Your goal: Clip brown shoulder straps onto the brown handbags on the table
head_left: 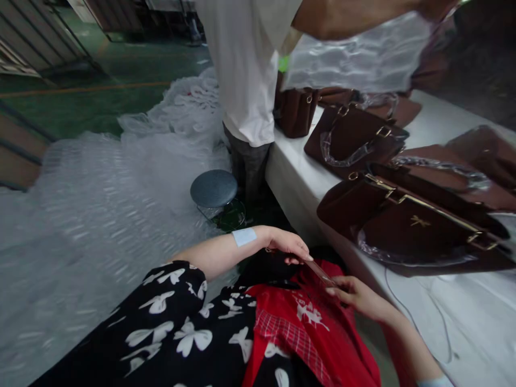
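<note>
My left hand pinches one end of a thin, flat reddish-brown strip above my lap. The other end lies between the thumb and fingers of my right hand, so the strip stretches slantwise between the two. I cannot tell what the strip is made of or belongs to. Behind it hangs my red apron. To the right of my hands, apart from them, a dark brown handbag with gold-coloured fittings sits on the white table, its handle wrapped in clear plastic.
More brown handbags stand farther along the table. A co-worker in a white shirt stands beyond, near a sheet of clear air cushions. A round stool and a large heap of clear plastic packing occupy the left floor.
</note>
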`<state>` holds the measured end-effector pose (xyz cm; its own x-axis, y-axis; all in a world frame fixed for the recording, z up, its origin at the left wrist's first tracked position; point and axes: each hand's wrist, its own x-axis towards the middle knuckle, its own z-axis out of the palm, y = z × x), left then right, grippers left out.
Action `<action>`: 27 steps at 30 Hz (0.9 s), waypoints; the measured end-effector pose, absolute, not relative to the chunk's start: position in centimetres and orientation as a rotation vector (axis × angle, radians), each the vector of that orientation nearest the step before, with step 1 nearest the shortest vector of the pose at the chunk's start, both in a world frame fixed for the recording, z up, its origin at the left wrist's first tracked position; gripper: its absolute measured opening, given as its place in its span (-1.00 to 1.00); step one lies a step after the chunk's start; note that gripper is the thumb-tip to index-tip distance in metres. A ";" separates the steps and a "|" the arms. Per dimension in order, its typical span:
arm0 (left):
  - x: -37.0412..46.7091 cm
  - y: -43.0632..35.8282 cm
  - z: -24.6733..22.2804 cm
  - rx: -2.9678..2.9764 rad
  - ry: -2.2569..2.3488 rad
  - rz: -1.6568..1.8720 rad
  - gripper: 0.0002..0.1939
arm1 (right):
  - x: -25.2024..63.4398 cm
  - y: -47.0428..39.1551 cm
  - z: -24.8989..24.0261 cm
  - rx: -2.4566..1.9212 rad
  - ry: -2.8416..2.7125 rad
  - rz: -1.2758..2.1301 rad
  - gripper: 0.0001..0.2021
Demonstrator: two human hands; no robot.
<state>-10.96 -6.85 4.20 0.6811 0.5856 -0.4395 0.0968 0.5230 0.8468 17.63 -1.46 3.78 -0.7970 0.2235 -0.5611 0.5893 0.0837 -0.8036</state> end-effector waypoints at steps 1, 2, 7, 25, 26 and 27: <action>-11.0 -5.9 5.5 1.072 0.781 0.301 -0.50 | 18.3 -1.1 5.7 0.827 2.098 -1.760 -0.56; -11.1 -5.1 6.8 1.145 0.768 0.282 -0.51 | 19.0 -0.7 7.8 0.860 2.142 -1.732 -0.56; -11.7 -0.4 14.1 1.418 0.734 0.334 -0.55 | 23.3 2.4 18.1 1.093 2.425 -1.406 -0.58; -10.3 13.2 17.6 1.680 1.450 0.727 -0.61 | 33.2 17.5 17.9 1.892 2.656 -0.732 -0.41; -10.6 12.9 17.5 1.613 1.399 0.748 -0.62 | 33.1 17.7 18.4 1.910 2.694 -0.633 -0.45; -10.8 12.7 17.5 1.542 1.338 0.765 -0.62 | 32.7 17.9 19.1 1.930 2.742 -0.535 -0.48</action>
